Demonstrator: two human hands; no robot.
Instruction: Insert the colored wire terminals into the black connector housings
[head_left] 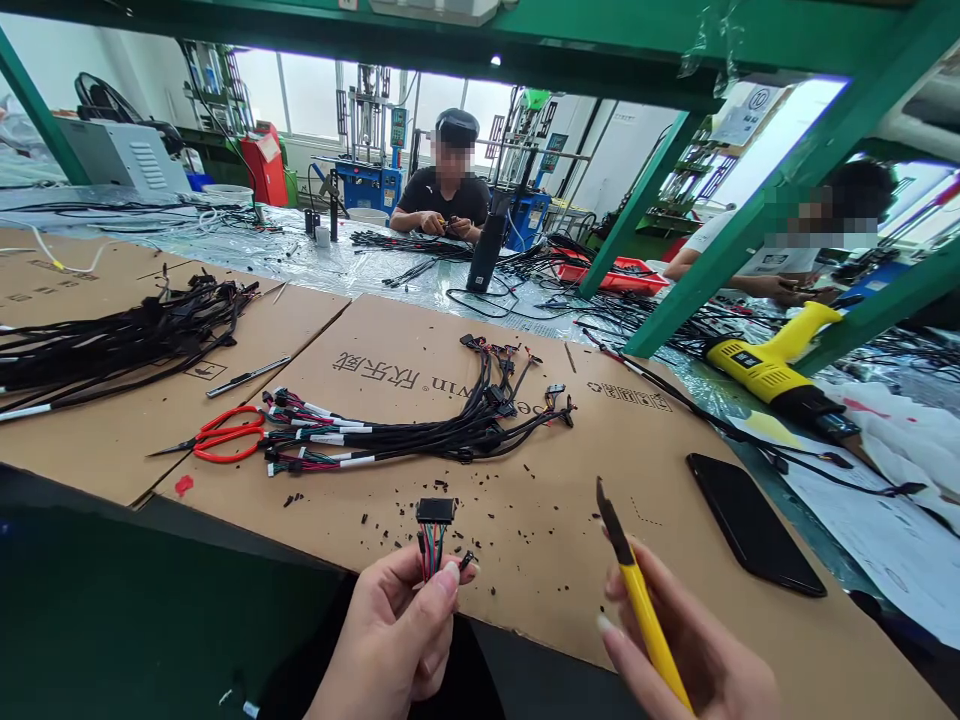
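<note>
Left hand [411, 630] is closed on thin coloured wires [433, 545], pinched between thumb and fingers; by them the black connector [436, 511] is held up over the cardboard [637, 440]. A yellow-handled knife [649, 622] is grasped in the right hand [701, 640]. The connector is probably light and stiff, its wires soft and easily strained; it is best gripped by the housing's sides.

I see a black connector [436, 511] upright over the cardboard [615, 450], thin coloured wires [433, 548] running down from it; to its right, a yellow-handled knife [643, 600] tilts, dark blade pointing up and left.
</note>
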